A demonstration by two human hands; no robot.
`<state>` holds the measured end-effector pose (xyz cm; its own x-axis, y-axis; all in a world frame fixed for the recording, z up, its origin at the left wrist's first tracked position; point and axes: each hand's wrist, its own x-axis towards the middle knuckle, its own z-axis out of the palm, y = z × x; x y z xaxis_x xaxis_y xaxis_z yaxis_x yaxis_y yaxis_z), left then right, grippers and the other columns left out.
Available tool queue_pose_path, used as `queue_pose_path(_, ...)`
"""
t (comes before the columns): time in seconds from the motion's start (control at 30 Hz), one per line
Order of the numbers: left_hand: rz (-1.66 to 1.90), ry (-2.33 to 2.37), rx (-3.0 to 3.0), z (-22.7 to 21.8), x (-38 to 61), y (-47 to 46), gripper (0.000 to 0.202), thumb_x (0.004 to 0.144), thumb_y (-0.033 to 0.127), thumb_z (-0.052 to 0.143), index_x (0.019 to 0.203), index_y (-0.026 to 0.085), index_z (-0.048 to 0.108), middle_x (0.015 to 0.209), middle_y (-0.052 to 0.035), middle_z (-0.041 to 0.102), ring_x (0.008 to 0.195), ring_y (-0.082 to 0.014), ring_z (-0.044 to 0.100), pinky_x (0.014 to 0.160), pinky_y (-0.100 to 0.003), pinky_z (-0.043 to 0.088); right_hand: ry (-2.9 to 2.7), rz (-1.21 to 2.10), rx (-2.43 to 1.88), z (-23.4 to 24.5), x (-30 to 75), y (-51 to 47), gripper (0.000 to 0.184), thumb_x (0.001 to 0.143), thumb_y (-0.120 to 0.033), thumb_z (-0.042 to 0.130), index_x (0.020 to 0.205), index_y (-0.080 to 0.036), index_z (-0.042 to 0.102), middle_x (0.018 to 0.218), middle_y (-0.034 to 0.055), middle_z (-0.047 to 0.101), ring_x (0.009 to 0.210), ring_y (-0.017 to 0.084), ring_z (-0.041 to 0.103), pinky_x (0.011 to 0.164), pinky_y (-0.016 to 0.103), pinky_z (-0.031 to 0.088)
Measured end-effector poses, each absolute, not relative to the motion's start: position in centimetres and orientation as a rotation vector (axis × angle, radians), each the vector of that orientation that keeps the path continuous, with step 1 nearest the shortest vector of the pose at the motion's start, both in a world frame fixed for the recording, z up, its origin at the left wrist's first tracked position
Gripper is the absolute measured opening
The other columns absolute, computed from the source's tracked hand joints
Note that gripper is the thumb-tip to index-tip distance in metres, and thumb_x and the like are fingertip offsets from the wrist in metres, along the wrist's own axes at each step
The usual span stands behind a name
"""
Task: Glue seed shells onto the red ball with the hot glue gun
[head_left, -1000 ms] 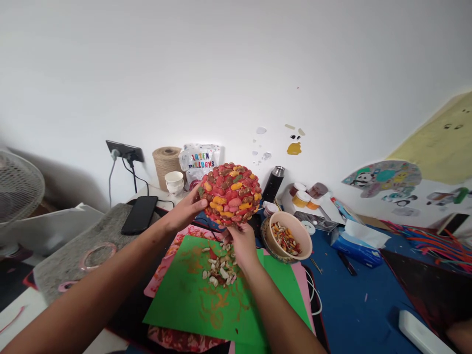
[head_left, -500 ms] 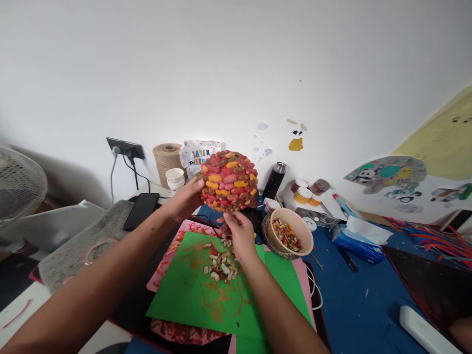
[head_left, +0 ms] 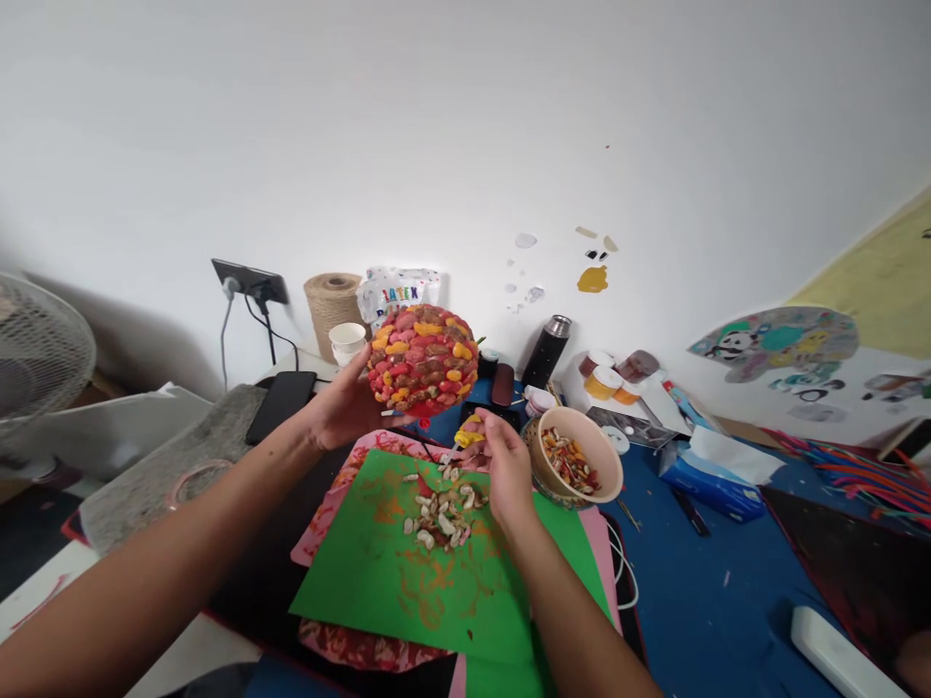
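Note:
My left hand (head_left: 347,399) is closed round the left side and underside of a ball (head_left: 423,357) covered in red, yellow and brown nutshell-like pieces. A bit of red balloon (head_left: 424,423) shows below it. Lower right of the ball, apart from it, my right hand (head_left: 503,460) has its fingers bent round a yellow tool (head_left: 469,432) with a pale narrow tip pointing down-left. Part of this tool is hidden by the fingers. Under the tip, unpainted shell pieces (head_left: 445,522) are heaped on a paint-smeared green sheet (head_left: 364,572).
A pink bowl (head_left: 609,448) of painted shell pieces stands right of my right hand. Behind are a black flask (head_left: 547,354), paint jars (head_left: 602,382), a twine spool (head_left: 331,310) and paper cups (head_left: 347,337). A tissue pack (head_left: 717,480) lies right; a fan (head_left: 40,359) stands left.
The ball has shifted left and turned in my left hand. My right hand has drawn away from its underside, and the yellow tool now shows in its fingers.

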<state>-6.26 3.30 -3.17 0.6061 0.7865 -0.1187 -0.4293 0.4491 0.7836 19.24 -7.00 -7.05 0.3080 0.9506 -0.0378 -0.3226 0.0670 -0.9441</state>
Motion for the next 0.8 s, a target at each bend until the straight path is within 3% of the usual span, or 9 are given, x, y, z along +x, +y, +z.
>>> queue_pose_path(0.17, 0.688, 0.572, 0.835, -4.9, -7.1, 2.7, 0.079, 0.092, 0.086, 0.062, 0.144, 0.027, 0.072, 0.138, -0.0161, 0.080, 0.127, -0.0393, 0.076, 0.102, -0.052, 0.065, -0.818, 1.061, -1.104, -6.1, 19.4, -6.9, 0.071, 0.083, -0.073, 0.084, 0.132, -0.022, 0.077, 0.120, 0.0116, 0.084, 0.061, 0.017, 0.075, 0.046, 0.026, 0.052)
queue_pose_path(0.4, 0.637, 0.547, 0.926, -5.5, -7.8, 2.6, 0.085, 0.089, 0.095, 0.054, 0.134, 0.028, 0.078, 0.128, -0.0161, 0.083, 0.122, -0.0386, 0.078, 0.095, -0.050, 0.066, -0.878, 1.103, -1.164, -5.9, 18.5, -6.4, 0.076, 0.079, -0.074, 0.087, 0.133, -0.021, 0.079, 0.101, 0.0099, 0.086, 0.065, 0.024, 0.077, 0.046, 0.030, 0.051)
queue_pose_path(0.57, 0.667, 0.579, 0.959, -5.6, -8.0, 2.2, 0.074, 0.090, 0.087, 0.065, 0.137, 0.031, 0.075, 0.127, -0.0141, 0.083, 0.123, -0.0374, 0.077, 0.092, -0.047, 0.067, -0.847, 1.105, -1.224, -6.5, 18.6, -6.1, 0.078, 0.076, -0.077, 0.088, 0.127, -0.019, 0.081, 0.086, 0.0090, 0.085, 0.064, 0.026, 0.076, 0.048, 0.032, 0.052)
queue_pose_path(0.7, 0.743, 0.627, 0.923, -5.4, -6.7, 1.1, 0.070, 0.089, 0.081, 0.074, 0.134, 0.027, 0.077, 0.132, -0.0144, 0.081, 0.124, -0.0375, 0.076, 0.101, -0.052, 0.064, -0.797, 1.112, -1.280, -6.8, 19.4, -6.1, 0.083, 0.072, -0.080, 0.089, 0.128, -0.019, 0.080, 0.092, 0.0098, 0.087, 0.068, 0.028, 0.078, 0.051, 0.034, 0.057)
queue_pose_path(0.8, 0.738, 0.640, 0.860, -5.4, -5.9, 0.8, 0.074, 0.085, 0.080, 0.080, 0.134, 0.025, 0.076, 0.134, -0.0156, 0.080, 0.126, -0.0380, 0.074, 0.102, -0.053, 0.063, -0.756, 1.099, -1.294, -6.7, 20.5, -6.3, 0.076, 0.073, -0.076, 0.091, 0.122, -0.019, 0.082, 0.096, 0.0116, 0.087, 0.071, 0.028, 0.079, 0.057, 0.035, 0.059)
